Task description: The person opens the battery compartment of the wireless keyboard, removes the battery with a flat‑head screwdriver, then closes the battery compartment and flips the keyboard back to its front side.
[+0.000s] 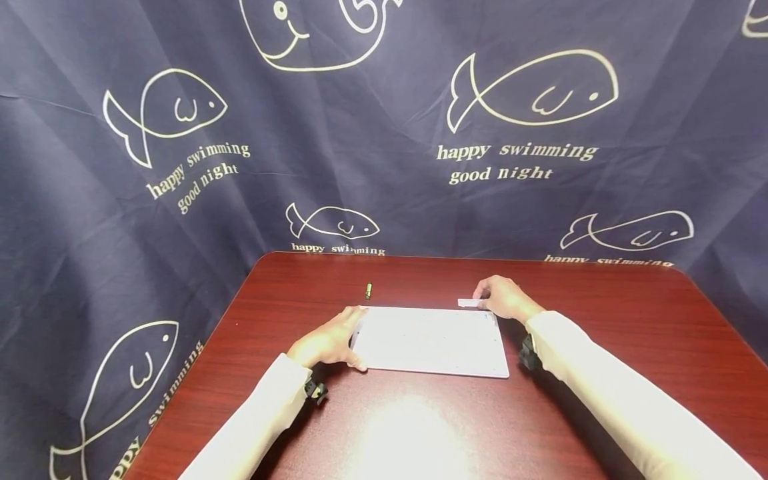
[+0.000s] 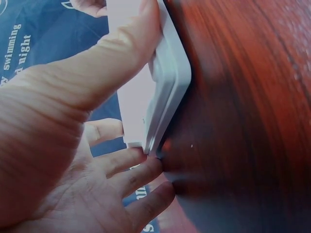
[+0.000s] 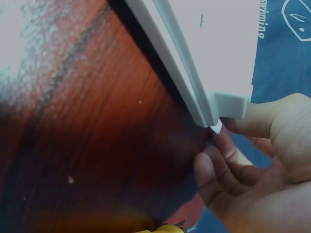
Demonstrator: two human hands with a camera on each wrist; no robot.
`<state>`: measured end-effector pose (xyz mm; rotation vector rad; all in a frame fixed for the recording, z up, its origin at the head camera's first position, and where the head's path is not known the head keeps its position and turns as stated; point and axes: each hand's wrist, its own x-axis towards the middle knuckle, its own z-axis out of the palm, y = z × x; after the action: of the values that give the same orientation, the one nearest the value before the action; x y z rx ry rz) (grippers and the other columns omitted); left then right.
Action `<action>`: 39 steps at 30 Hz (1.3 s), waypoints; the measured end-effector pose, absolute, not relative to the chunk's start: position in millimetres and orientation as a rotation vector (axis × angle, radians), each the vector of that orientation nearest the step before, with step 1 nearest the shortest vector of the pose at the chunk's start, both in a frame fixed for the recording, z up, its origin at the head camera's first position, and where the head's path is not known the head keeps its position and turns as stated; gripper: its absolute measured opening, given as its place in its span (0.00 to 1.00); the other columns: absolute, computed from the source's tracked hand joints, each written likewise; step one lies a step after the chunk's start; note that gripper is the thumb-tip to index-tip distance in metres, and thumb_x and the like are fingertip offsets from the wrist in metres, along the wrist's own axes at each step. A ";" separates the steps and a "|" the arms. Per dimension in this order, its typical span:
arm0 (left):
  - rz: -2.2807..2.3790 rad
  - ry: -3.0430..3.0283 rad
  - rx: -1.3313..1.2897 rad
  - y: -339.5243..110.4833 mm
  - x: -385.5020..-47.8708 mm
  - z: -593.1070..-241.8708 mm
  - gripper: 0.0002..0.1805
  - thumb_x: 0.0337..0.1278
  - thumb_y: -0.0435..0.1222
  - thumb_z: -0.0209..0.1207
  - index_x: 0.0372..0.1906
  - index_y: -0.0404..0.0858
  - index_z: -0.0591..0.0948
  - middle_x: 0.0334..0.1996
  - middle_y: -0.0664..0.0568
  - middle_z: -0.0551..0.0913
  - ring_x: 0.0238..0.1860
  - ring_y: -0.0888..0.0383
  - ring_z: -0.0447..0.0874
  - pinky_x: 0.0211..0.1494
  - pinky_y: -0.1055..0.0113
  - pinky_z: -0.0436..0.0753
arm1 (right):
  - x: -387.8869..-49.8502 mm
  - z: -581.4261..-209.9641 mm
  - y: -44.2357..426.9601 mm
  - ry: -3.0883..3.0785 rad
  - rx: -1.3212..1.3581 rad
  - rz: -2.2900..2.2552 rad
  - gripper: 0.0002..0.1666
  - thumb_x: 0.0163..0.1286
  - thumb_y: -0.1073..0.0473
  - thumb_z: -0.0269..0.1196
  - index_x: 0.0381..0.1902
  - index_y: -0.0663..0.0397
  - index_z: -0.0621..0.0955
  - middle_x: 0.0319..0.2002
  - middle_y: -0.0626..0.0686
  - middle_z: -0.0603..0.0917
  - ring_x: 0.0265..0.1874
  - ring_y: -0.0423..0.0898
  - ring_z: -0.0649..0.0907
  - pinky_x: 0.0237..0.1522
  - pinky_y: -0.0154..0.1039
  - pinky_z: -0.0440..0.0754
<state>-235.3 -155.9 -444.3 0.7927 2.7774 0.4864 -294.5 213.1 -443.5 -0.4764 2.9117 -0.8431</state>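
A flat white rectangular panel (image 1: 429, 340) lies on the table. My left hand (image 1: 330, 340) grips its left end, thumb at the near corner and fingers at the far corner. In the left wrist view the thumb (image 2: 121, 53) lies over the panel's pale edge (image 2: 170, 73). Just past the far right corner, my right hand (image 1: 507, 299) pinches a small flat white strip (image 1: 469, 303). The right wrist view shows the fingers beside the panel's corner (image 3: 231, 103), the strip mostly hidden between them.
A small green battery (image 1: 369, 290) lies beyond the panel's far left corner. The reddish-brown wooden table (image 1: 288, 293) ends at a dark blue curtain (image 1: 408, 213) with fish drawings. A yellow thing (image 3: 170, 228) with a metallic tip is cut off in the right wrist view.
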 end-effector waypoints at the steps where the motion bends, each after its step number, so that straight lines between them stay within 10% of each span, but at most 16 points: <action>1: 0.485 2.778 0.793 -155.8 -235.2 -444.3 0.62 0.25 0.48 0.78 0.71 0.36 0.58 0.68 0.43 0.59 0.67 0.49 0.58 0.66 0.57 0.60 | -294.5 -443.5 213.8 2.916 -0.478 -0.844 0.05 0.54 0.70 0.66 0.27 0.57 0.82 0.26 0.51 0.83 0.28 0.48 0.77 0.36 0.47 0.73; 39: 0.502 2.770 0.779 -156.0 -233.7 -442.7 0.63 0.24 0.48 0.79 0.71 0.36 0.57 0.68 0.42 0.58 0.66 0.48 0.60 0.64 0.57 0.62 | -277.4 -428.9 223.0 2.767 -0.794 -0.846 0.09 0.57 0.73 0.63 0.30 0.54 0.84 0.26 0.45 0.81 0.28 0.43 0.78 0.34 0.42 0.76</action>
<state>-233.7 -156.0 -442.7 0.7792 2.7702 0.5021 -277.4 223.0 -428.9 -0.7935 2.7669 -0.8464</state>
